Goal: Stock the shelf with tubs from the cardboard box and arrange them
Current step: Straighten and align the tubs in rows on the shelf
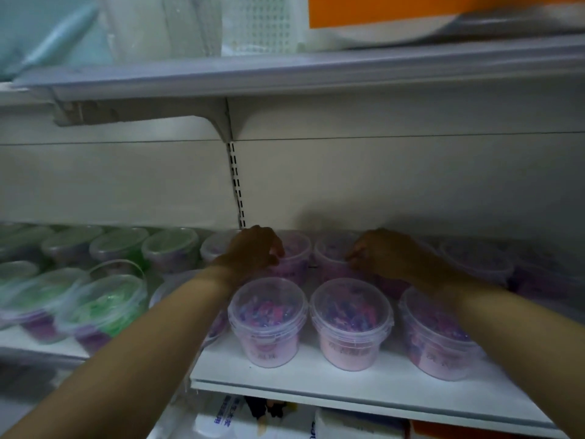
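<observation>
So up top the upper shelf (285, 74) is carrying a white basket (262, 23) and an orange box (411, 7), and a slotted upright (237, 185) is running down the back wall between the two arms. Off to the left a bunch of green tubs (104, 308) are sitting in the next bay, pretty blurry. Some packages (221, 419) are peeking out underneath.

On the white shelf (348, 384), three pink front tubs (351, 324) are standing upright near the edge with lids on. Both forearms are reaching past them, so they're kind of in the way of the back row.

The left hand (256, 248) is curling its fingers round the left rim of a back tub (296, 261), gripping it by the look of it. The right hand (380, 251) is lying just beside the second back tub (330, 258), fingers bent and touching its right side, but it's too dark to tell whether it's actually holding it. A few more tubs (474, 264) are sitting further right in the shadow.
</observation>
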